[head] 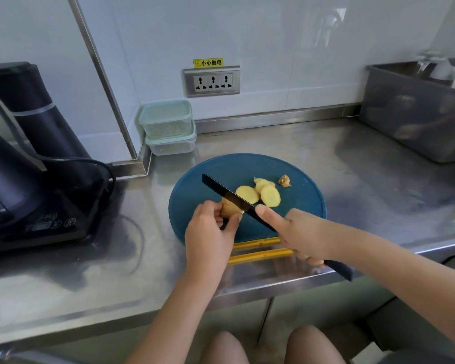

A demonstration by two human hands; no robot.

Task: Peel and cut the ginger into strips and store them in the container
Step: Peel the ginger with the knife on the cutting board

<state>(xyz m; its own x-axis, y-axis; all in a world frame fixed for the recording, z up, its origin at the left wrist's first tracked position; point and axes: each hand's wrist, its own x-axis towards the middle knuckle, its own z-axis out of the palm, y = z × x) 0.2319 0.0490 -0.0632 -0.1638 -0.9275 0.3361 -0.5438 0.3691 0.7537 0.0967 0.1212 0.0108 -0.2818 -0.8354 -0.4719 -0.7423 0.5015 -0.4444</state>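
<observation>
Steel table [90, 271], contents from the left: black appliance [24, 153] with cord, far left; two lidded clear containers [167, 127], stacked in the back corner, the upper with pale contents of unclear kind; on the wall just right of them, a triple socket [212, 81]. At centre, a round blue cutting board [221, 174], its near edge over two yellow bars [258, 254]. On its left half, the left hand [210, 232], fingers curled round the unsliced ginger piece [227, 207]. Across that piece slants the black knife [234, 198]. Just right of the blade, several overlapping yellow ginger slices [258, 193]; beyond them, one brown scrap [284, 180]. Next, the right hand [300, 235], fingers closed round the knife handle, forefinger stretched along the blade's back. Far right, a grey tub [415, 114].
</observation>
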